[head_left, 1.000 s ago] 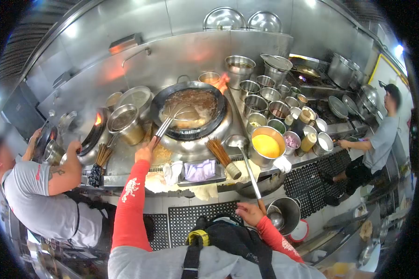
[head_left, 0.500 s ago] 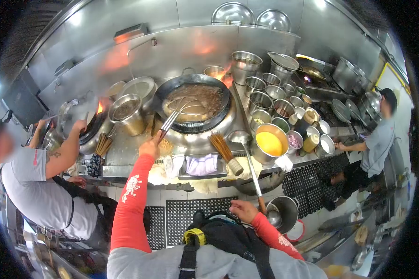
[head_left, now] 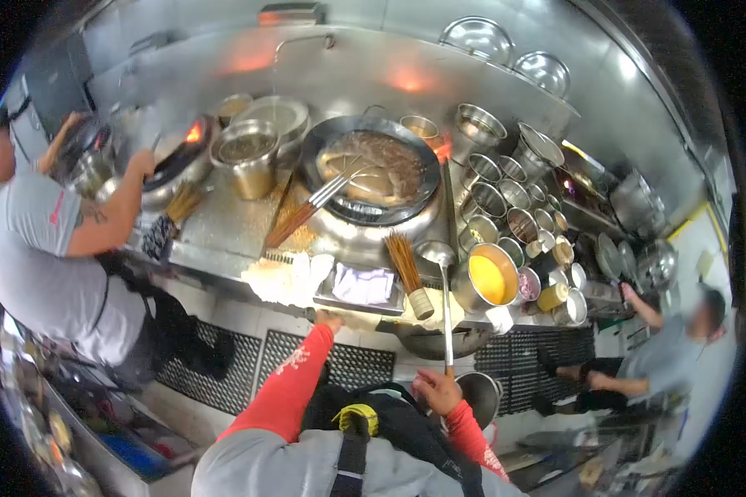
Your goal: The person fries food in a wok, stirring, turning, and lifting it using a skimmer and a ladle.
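Note:
My left hand (head_left: 329, 320) is low at the front edge of the steel counter, its fingers closed by a small dark fitting I cannot make out clearly. In front of it, a wire skimmer (head_left: 327, 192) leans in the wok (head_left: 369, 214), its wooden handle over the rim. Dark brown liquid (head_left: 389, 157) fills the wok. My right hand (head_left: 439, 391) hangs before my apron, fingers loosely bent and thumb apart, holding nothing visible. Beside it runs the handle of a ladle (head_left: 448, 319) whose bowl rests on the counter. A bamboo brush (head_left: 406, 269) lies left of the ladle.
Folded cloths (head_left: 363, 283) lie along the counter front. To the right stand a pot of yellow liquid (head_left: 491, 277) and several steel containers (head_left: 514, 195). One co-worker (head_left: 50, 240) works at a flaming wok on the left; another person (head_left: 655, 356) is at the right. Perforated mats (head_left: 356, 364) cover the floor.
My left hand has let go of the skimmer, leaving it in the wok, and has dropped to the counter's front edge. The view has shifted; my right hand stays near the ladle handle.

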Available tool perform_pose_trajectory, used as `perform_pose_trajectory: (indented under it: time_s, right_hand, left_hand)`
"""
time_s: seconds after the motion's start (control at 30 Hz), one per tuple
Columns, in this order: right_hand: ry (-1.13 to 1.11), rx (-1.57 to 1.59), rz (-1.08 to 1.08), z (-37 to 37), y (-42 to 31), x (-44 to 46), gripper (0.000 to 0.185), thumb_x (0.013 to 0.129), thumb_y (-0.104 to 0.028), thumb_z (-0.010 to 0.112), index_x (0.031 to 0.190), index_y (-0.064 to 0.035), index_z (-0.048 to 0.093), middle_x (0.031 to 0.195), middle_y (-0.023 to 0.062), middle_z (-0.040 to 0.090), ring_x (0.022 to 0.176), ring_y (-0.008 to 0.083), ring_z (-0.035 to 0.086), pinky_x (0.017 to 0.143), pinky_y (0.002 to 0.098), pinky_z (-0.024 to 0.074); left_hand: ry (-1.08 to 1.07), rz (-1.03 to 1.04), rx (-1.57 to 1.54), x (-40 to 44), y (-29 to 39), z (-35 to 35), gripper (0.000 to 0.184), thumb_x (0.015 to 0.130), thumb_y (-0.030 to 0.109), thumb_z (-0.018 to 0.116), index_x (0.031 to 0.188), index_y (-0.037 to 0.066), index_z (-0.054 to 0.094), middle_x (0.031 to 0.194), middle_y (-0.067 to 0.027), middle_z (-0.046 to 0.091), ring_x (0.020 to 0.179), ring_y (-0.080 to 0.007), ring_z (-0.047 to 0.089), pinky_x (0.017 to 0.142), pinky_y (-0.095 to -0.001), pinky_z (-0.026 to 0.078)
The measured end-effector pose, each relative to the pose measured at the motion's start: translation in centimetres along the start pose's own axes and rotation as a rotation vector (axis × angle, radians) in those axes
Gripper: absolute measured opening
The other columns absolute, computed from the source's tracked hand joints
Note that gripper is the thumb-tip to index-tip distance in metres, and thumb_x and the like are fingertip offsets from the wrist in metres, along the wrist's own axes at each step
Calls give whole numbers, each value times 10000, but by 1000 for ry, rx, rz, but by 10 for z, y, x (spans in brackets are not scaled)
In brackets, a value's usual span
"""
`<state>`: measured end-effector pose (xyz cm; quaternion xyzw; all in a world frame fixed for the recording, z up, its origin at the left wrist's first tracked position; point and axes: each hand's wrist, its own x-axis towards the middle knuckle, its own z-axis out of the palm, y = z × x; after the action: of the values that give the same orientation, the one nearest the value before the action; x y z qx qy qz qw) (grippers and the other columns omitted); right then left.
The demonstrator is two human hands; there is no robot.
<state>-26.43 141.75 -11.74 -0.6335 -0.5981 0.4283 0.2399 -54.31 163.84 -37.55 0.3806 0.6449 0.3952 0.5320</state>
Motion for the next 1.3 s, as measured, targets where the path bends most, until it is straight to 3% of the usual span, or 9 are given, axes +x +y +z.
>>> perform_pose_trajectory:
  time_s: [0.17,0.23,0.37,0.53,0.83,0.93,1.03,1.1,1.3]
  right_hand:
    - [-1,-21,83,-11,-14,-10,418,852,-222,632,1163,46,556,963,136,649,867,176,625,797,277,486]
    - [-24,-21,97,-14,-15,-8,403,861,-251,620,1147,28,573,978,148,639,875,194,634,828,291,482]
    - [-82,-136,-1,-18,-43,2,438,863,-254,612,1169,52,546,961,140,658,847,170,639,806,284,482]
    - [-194,70,35,11,-30,53,452,865,-273,596,1205,17,531,939,119,653,829,173,610,761,304,486]
    - [-8,-140,-106,115,-40,130,329,879,-290,496,998,1,594,911,254,612,869,367,609,747,398,468]
    - [77,-207,-52,125,-10,143,304,861,-285,488,856,-6,609,822,244,607,828,388,601,730,445,449]
    - [23,-262,-121,109,6,144,311,833,-290,523,957,-25,628,898,241,613,872,387,595,769,432,458]
    - [-54,-247,-106,98,8,134,358,834,-309,532,1034,-27,624,939,234,615,899,376,596,786,418,465]
    - [-82,113,192,109,18,120,481,809,-326,622,1152,9,584,1095,199,625,988,250,608,872,344,455]
  left_hand:
    - [217,-218,12,-7,15,32,650,607,178,784,1167,-30,529,1029,-178,624,989,-265,576,854,-351,458]
    - [-260,-282,-195,-18,23,19,754,595,287,805,1184,-70,499,1107,-212,598,1101,-303,532,954,-369,416]
    - [-285,-73,398,-41,12,20,830,699,674,558,1166,-11,568,1142,-206,599,1160,-313,503,1049,-385,278]
    - [-338,44,277,-106,50,0,584,888,502,434,1218,35,554,1184,-201,583,1150,-284,520,1027,-430,304]
    - [-356,-509,-1072,-158,101,22,326,961,292,386,1137,51,518,1071,-135,601,976,-285,581,889,-441,457]
    - [-482,-289,-942,-164,102,3,300,916,261,470,1119,51,541,1066,-166,605,976,-314,586,876,-423,464]
    - [-275,465,405,-183,161,-50,310,823,204,569,1092,49,563,1026,-187,607,954,-358,580,880,-399,456]
    - [89,967,515,-158,224,-83,376,735,186,625,1079,43,574,1027,-186,598,963,-374,559,858,-428,441]
    - [252,857,1203,-74,355,-144,644,751,203,630,1337,103,380,1136,-178,549,968,-352,584,789,-495,457]
